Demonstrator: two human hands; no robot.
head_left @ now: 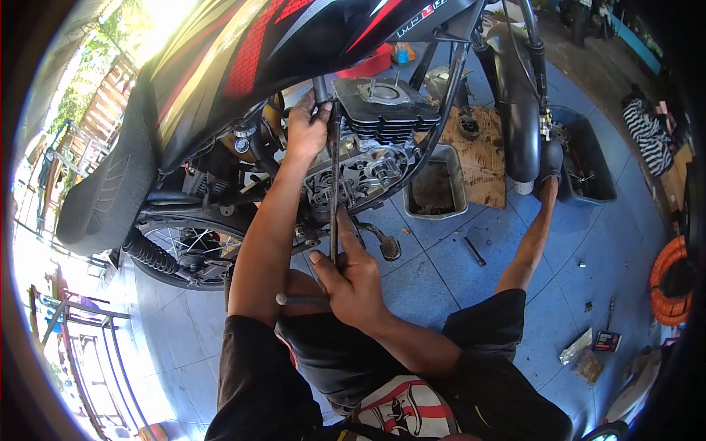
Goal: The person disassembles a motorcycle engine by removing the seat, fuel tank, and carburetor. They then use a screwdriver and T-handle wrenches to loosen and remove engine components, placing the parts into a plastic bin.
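A black and red motorcycle stands in front of me with its engine opened and the cylinder block bare on top. My left hand reaches up and grips the top of a long T-handle wrench beside the cylinder. My right hand is wrapped around the lower end of the same wrench, where its cross handle sticks out to the left. The shaft runs vertically past the clutch side of the engine.
A metal oil pan lies under the frame on the blue tiled floor. A wooden board, a dark bin with parts, loose bolts and an orange hose coil lie to the right. My bare leg stretches toward the front wheel.
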